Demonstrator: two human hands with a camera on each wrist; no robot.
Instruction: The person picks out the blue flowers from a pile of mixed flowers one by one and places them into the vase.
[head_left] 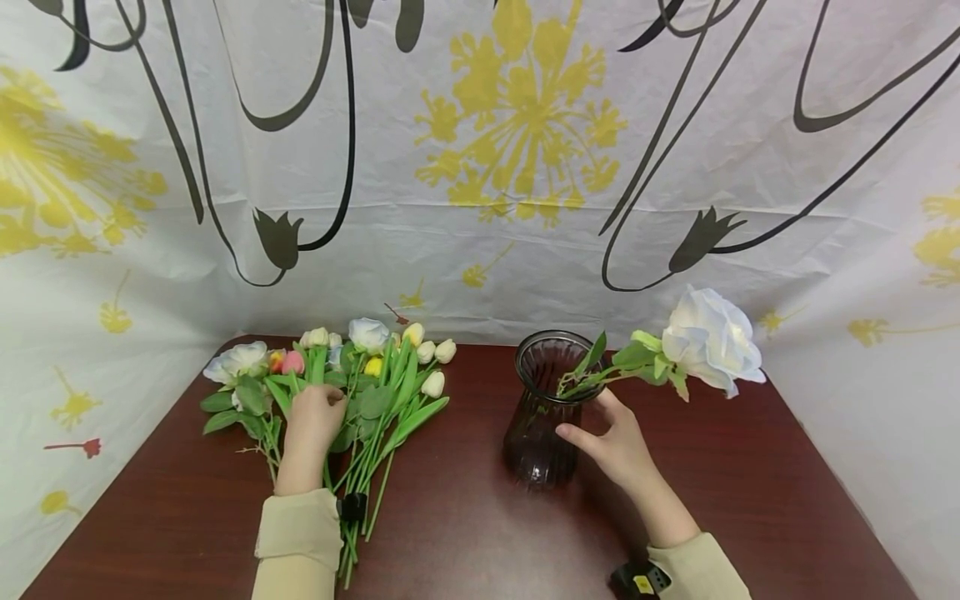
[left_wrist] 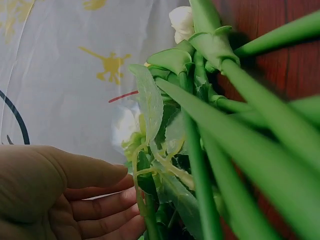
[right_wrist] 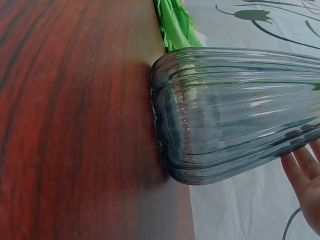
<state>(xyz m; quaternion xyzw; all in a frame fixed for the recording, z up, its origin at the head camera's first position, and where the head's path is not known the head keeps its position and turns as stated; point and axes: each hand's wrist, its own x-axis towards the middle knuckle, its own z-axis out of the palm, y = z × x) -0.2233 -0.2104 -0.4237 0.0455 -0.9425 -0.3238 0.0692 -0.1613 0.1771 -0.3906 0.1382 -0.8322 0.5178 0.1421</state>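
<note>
A dark ribbed glass vase (head_left: 540,450) stands on the table, holding a large white artificial rose (head_left: 712,342) that leans far out over its rim to the right. My right hand (head_left: 618,442) grips the vase's right side below the rim, thumb in front; in the right wrist view its fingers (right_wrist: 300,167) lie against the glass. Over the flower pile on the left, my left hand (head_left: 313,421) reaches among leaves and stems. The left wrist view shows its thumb and fingers apart, fingertips beside a thin leafy stem (left_wrist: 140,200).
White tulips (head_left: 432,383), a pink tulip (head_left: 293,362) and white roses (head_left: 238,362) lie heaped at the table's left, their green stems (head_left: 371,492) toward me. Brown wooden tabletop (head_left: 465,533) lies between pile and vase. A patterned white cloth (head_left: 450,275) hangs behind.
</note>
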